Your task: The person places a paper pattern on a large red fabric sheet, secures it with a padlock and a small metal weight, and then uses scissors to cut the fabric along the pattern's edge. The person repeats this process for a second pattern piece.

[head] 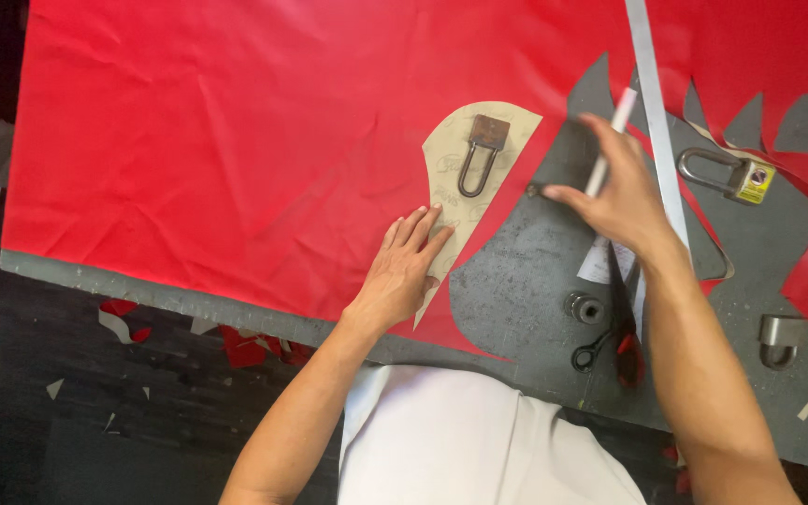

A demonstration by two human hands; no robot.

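Fingers (420,229) of the left hand (402,271) lie flat and close together, pressing on the lower part of a curved beige paper pattern piece (451,178) that rests on a wide sheet of red material (217,159) spread over the grey worktop (526,281). Just beyond those fingertips, a dark rusty padlock with a long shackle (481,151) sits on the pattern's upper end as a weight.

The right hand (621,192) hovers over the bare worktop to the right of the pattern, its fingers closed around a thin white stick, perhaps chalk or a marker (612,140), which pokes up past the fingertips. Right beside that hand runs a long grey metal ruler (655,122).

Further out from the right fingers lies a silver padlock with a yellow label (731,175), and another grey padlock (780,339) rests near the worktop's edge. Below the right wrist are black-handled scissors (610,341) and a small dark spool (584,307). Red offcuts (254,348) litter the floor (95,411).
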